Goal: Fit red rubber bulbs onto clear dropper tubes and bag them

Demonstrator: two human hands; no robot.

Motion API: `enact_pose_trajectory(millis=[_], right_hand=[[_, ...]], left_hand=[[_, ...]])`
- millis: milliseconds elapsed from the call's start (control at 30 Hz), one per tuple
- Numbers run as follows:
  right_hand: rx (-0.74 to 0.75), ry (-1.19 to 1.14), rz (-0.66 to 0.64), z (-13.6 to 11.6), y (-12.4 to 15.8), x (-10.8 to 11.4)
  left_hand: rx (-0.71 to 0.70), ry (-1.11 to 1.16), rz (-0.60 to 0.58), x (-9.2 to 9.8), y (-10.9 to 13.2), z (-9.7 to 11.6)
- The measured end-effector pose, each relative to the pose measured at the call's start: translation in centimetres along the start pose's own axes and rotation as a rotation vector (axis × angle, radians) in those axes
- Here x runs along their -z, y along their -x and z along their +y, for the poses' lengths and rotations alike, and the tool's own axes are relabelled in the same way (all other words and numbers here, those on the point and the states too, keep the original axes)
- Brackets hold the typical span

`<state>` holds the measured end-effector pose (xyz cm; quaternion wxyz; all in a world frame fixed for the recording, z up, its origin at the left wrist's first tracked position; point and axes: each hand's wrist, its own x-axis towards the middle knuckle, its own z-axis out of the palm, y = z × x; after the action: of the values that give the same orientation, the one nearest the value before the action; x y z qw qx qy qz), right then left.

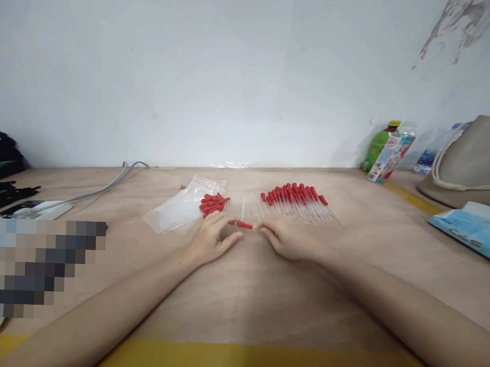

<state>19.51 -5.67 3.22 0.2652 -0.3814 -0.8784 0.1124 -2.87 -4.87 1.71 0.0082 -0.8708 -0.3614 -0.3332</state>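
Note:
Between my hands lies a dropper with a red rubber bulb [244, 225], its bulb pointing left. My right hand [285, 237] pinches the clear end of this dropper, and its fingers hide most of the tube. My left hand [214, 239] is at the bulb's other end, thumb and fingers apart; the fingertips are close to the bulb, and I cannot tell if they touch it. Just beyond the left hand is a pile of loose red bulbs [212, 204]. Clear glass tubes [244, 206] lie in the middle. Behind my right hand, several red-topped droppers [295, 196] lie in a row.
Clear plastic bags [183, 205] lie left of the bulbs. A grey cable [104, 190] runs along the left. At the right are a green bottle [378, 149], a carton [390, 159], a beige bag [470, 164] and a blue packet [470, 229]. A wall stands behind the table.

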Motion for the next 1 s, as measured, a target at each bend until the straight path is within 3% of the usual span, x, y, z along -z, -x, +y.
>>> enact_pose_trajectory(millis=[67,200,400,667,800,1000], right_hand=[[-0.164,0.011,0.071,0.9,-0.4,0.9],[-0.508,0.099,0.14,2.8,-2.4,2.1],[-0.787,0.29,0.124,3.5,-6.0,0.6],[-0.781,0.435,0.091,3.8,-6.8,-0.5],[-0.708,0.435,0.099,3.2,-6.9,-1.2],[-0.711,0.43,0.03,2.5,-7.4,-1.9]], left_hand=[[0.082,-0.066,0.056,0.4,0.1,-0.9],[0.207,-0.128,0.049,0.8,0.3,-1.9],[0.359,-0.203,-0.007,0.9,0.5,-1.6],[0.421,-0.332,-0.108,0.9,0.4,-1.8],[0.471,-0.419,-0.186,1.0,0.0,-1.2],[0.452,-0.516,-0.235,0.9,0.1,-1.0]])
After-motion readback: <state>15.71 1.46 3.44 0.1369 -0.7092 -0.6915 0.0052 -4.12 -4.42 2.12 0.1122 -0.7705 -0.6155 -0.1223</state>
